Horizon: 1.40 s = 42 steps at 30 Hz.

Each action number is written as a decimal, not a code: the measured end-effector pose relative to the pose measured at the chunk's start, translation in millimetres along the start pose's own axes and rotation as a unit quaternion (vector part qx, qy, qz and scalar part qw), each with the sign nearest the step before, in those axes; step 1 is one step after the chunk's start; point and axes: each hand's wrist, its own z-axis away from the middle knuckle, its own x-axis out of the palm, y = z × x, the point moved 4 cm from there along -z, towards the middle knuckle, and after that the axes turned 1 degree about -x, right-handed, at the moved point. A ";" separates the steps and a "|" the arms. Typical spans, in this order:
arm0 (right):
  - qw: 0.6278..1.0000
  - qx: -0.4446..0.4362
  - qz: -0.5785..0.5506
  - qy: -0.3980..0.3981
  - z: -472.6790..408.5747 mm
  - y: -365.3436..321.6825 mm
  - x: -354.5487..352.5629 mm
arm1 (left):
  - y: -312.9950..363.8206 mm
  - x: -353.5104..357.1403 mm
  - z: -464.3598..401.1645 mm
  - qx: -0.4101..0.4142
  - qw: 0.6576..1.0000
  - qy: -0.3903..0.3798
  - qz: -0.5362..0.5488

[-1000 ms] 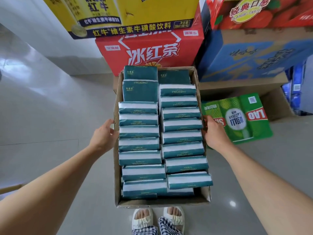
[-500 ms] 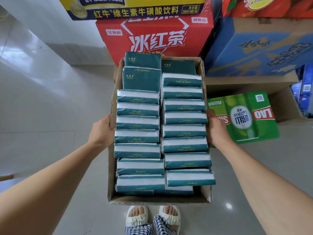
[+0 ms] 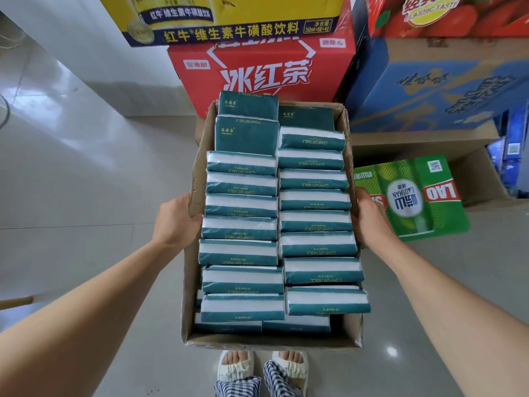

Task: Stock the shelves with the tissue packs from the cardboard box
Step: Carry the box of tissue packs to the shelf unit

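An open cardboard box (image 3: 271, 341) hangs above the floor in front of me, held from both sides. It is packed with two rows of green-and-white tissue packs (image 3: 315, 222), most lying on edge, with two flat dark green packs (image 3: 246, 136) at the far end. My left hand (image 3: 174, 222) grips the box's left wall, fingers hidden under or behind it. My right hand (image 3: 372, 222) grips the right wall the same way. No shelf is in view.
Stacked drink cartons stand just beyond the box: a red one (image 3: 263, 73) with a yellow one (image 3: 229, 18) on top, a blue one (image 3: 446, 87) to the right. A green can pack (image 3: 412, 196) lies on a low carton at right. Grey tiled floor (image 3: 86, 181) spreads left; my slippered feet (image 3: 263, 365) are below.
The box has risen off the floor toward me and looks larger and tilted. Both hands kept their hold on its side walls.
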 end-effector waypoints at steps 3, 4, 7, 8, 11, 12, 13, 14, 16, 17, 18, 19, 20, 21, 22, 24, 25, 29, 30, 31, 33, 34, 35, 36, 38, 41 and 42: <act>0.999 0.013 -0.042 0.002 10.8 -7.5 -13.2 | 12.1 -16.1 11.3 -0.003 1.000 0.012 0.003; 0.999 0.011 -0.039 0.003 14.5 -10.4 -18.1 | 16.5 -22.6 15.3 -0.003 1.000 0.016 0.000; 1.000 0.002 0.001 0.010 27.4 -17.4 -37.2 | 29.1 -43.1 27.7 -0.004 1.000 0.011 -0.001; 1.000 0.004 0.006 0.009 32.7 -21.4 -45.6 | 35.0 -51.3 32.0 -0.004 1.000 0.010 0.001; 1.000 0.014 0.004 0.008 48.9 -35.0 -75.0 | 55.3 -80.4 47.4 0.001 1.000 0.015 0.007; 1.000 0.018 0.000 0.010 54.9 -41.3 -86.7 | 63.0 -91.0 53.0 0.002 1.000 0.015 0.010; 1.000 0.016 -0.005 0.015 60.8 -47.8 -99.0 | 70.9 -101.9 58.5 0.002 1.000 0.015 0.012; 1.000 0.015 -0.008 0.018 67.4 -54.5 -111.8 | 78.6 -113.2 64.0 0.004 1.000 0.015 0.015; 0.999 0.019 -0.016 0.020 81.8 -68.8 -137.4 | 94.3 -136.3 74.6 0.009 1.000 0.018 0.021; 0.999 0.025 -0.029 0.025 88.4 -74.9 -150.2 | 102.5 -147.8 80.3 0.014 0.999 0.020 0.022; 0.998 0.039 -0.046 0.029 95.0 -80.9 -163.2 | 111.0 -159.1 85.6 0.018 0.999 0.022 0.022; 0.996 0.050 -0.060 0.034 101.9 -86.6 -175.6 | 119.0 -170.0 91.1 0.022 0.999 0.023 0.023; 0.995 0.057 -0.067 0.037 108.6 -92.7 -187.9 | 127.3 -181.1 96.6 0.026 0.999 0.025 0.026; 0.995 0.057 -0.070 0.038 115.2 -98.9 -199.9 | 136.3 -192.2 102.1 0.032 0.999 0.032 0.028; 0.994 0.059 -0.079 0.038 121.8 -105.2 -211.1 | 145.1 -203.1 107.5 0.037 0.998 0.039 0.030; 0.990 0.076 -0.114 0.037 136.3 -117.7 -233.0 | 162.2 -223.7 117.2 0.047 0.997 0.052 0.037; 0.987 0.084 -0.132 0.040 141.6 -122.2 -242.9 | 170.1 -233.5 121.9 0.051 0.996 0.059 0.039; 0.984 0.092 -0.136 0.065 162.2 -134.6 -280.2 | 200.7 -267.5 140.6 0.072 0.994 0.075 0.037; 0.989 0.072 -0.114 0.062 167.5 -139.3 -287.7 | 208.0 -275.1 145.2 0.078 0.993 0.081 0.038; 0.992 0.058 -0.090 0.068 172.0 -141.9 -295.5 | 215.2 -282.0 149.7 0.085 0.992 0.087 0.038; 0.988 0.075 -0.105 0.087 185.4 -146.2 -311.2 | 228.3 -293.0 157.1 0.095 0.991 0.087 0.039; 0.986 0.079 -0.104 0.107 192.3 -146.7 -320.0 | 234.6 -296.9 159.8 0.101 0.991 0.081 0.035; 0.986 0.078 -0.095 0.117 197.3 -147.6 -326.0 | 238.5 -299.0 160.2 0.102 0.992 0.073 0.030; 0.987 0.077 -0.077 0.122 202.3 -148.3 -330.8 | 242.0 -300.7 160.3 0.101 0.992 0.067 0.026; 0.992 0.045 -0.005 0.116 215.5 -149.6 -342.1 | 253.1 -305.9 164.0 0.108 0.992 0.060 0.024; 0.989 0.053 0.019 0.140 231.5 -140.2 -354.2 | 272.0 -310.8 168.0 0.136 0.989 0.050 0.026; 0.986 0.067 0.016 0.153 237.9 -137.6 -357.6 | 278.8 -311.8 169.4 0.149 0.988 0.043 0.026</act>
